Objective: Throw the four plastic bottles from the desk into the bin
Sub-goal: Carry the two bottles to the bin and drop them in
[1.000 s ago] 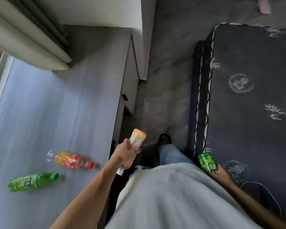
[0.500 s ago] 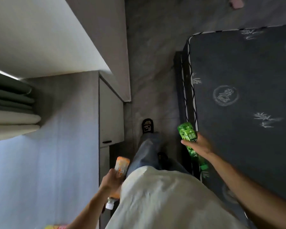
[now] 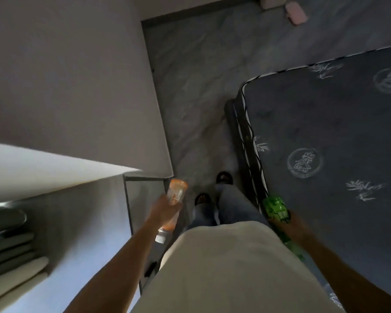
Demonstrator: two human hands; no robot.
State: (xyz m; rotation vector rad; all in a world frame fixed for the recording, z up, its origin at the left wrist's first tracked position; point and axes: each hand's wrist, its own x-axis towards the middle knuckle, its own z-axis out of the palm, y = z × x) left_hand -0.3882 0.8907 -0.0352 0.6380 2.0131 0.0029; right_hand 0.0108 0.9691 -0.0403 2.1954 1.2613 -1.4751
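Observation:
My left hand (image 3: 165,210) grips an orange plastic bottle (image 3: 176,195) around its middle, base pointing forward and white cap toward me. My right hand (image 3: 299,229) holds a green plastic bottle (image 3: 276,207), also base forward, beside the bed's edge. The grey desk (image 3: 81,222) lies at the left, and only a bare part of its top shows. No other bottles and no bin are in view.
A dark grey mattress (image 3: 336,143) fills the right side, leaving a narrow strip of grey floor (image 3: 196,86) between it and the desk and wall (image 3: 66,75). My feet in black slippers (image 3: 224,177) stand in that strip. A pink object (image 3: 296,12) lies on the far floor.
The view has turned away from the desk, so the two bottles lying on it have left the frame. Both hands still hold their bottles, and more floor ahead now shows.

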